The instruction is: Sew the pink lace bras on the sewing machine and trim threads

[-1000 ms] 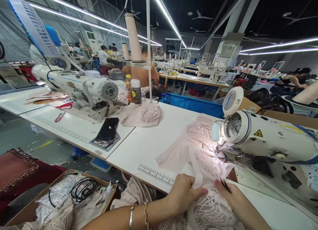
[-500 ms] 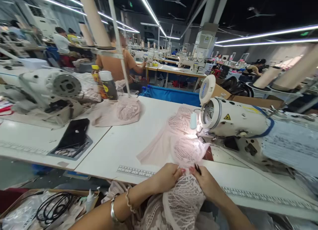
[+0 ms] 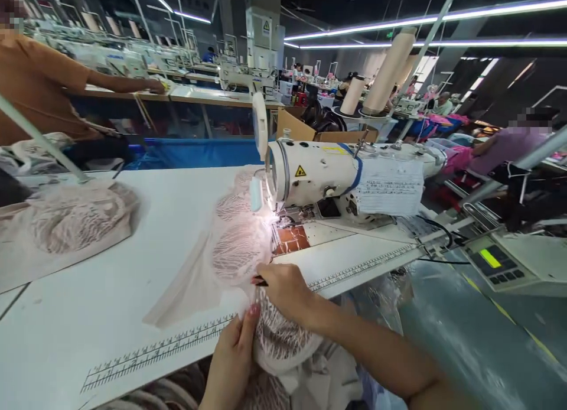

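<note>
**Lace garment pinched at the table edge, both hands on it**

Lace garment [image 3: 241,253], pale pink, lies on the white table [image 3: 133,268] and runs from under the head of the sewing machine [image 3: 328,176] down over the near edge, where it hangs toward the person's lap. The left hand [image 3: 234,351] grips the hanging part from below, fingers closed on the fabric. The right hand [image 3: 286,289] is closed on the fabric at the table edge and also holds a small dark tool [image 3: 259,282], whose tip pokes out to the left.

A brown cardboard box [image 3: 296,126] stands behind the machine with dark material in it. A blue fabric bin [image 3: 195,153] sits past the far table edge; its contents cannot be made out. A second heap of lace [image 3: 66,221] lies at the left.

Against half a second earlier, the view has swung right: the neighbouring machine, bottles and black pouch are gone from sight, and a control panel [image 3: 491,259] now shows. The hands have kept their hold on the lace.
</note>
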Demonstrator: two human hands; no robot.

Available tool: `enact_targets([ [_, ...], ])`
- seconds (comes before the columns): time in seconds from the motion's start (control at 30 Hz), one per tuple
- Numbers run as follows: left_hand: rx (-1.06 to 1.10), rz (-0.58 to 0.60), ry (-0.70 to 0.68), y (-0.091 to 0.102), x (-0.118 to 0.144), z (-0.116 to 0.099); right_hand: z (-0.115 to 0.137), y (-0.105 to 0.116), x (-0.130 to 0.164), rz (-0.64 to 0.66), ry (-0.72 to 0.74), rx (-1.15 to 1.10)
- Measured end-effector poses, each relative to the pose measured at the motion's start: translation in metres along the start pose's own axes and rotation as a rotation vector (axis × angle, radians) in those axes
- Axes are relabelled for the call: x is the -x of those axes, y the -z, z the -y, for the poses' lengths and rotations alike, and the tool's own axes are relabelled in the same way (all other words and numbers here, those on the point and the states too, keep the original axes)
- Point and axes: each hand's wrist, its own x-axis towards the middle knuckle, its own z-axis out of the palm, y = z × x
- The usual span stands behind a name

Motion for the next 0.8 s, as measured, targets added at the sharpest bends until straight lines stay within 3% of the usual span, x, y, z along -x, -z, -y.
enact_targets([
  [0.07, 0.216, 0.042, 0.141, -0.001, 0.005, 0.0, 0.0, -0.007, 0.004, -0.07, 0.031, -0.085],
  [0.13, 0.385, 0.076, 0.276, 0.004, 0.004, -0.009, -0.002, -0.005, 0.007, -0.113, -0.002, -0.311],
  [0.2, 0.462, 0.079, 0.349, 0.013, -0.004, -0.024, -0.004, 0.003, 0.009, -0.015, -0.029, -0.571],
  [0.27, 0.486, 0.033, 0.357, 0.022, -0.014, -0.043, -0.004, 0.013, 0.012, 0.208, -0.02, -0.701],
  [0.33, 0.493, -0.053, 0.338, 0.027, -0.025, -0.06, 0.0, 0.021, 0.015, 0.341, -0.005, -0.591],
  [0.47, 0.465, -0.176, 0.134, 0.029, -0.043, -0.078, 0.012, 0.021, 0.022, 0.202, -0.062, -0.016],
  [0.57, 0.442, -0.147, 0.027, 0.041, -0.062, -0.077, 0.016, 0.02, 0.024, 0.207, -0.099, 0.093],
  [0.63, 0.287, -0.142, -0.025, 0.062, -0.078, -0.076, 0.014, 0.023, 0.026, 0.219, -0.106, 0.076],
  [0.73, -0.136, -0.287, -0.134, 0.106, -0.1, -0.076, 0.007, 0.032, 0.031, 0.236, -0.152, 0.095],
  [0.8, -0.326, -0.352, -0.097, 0.131, -0.11, -0.079, 0.002, 0.038, 0.033, 0.263, -0.162, 0.137],
])
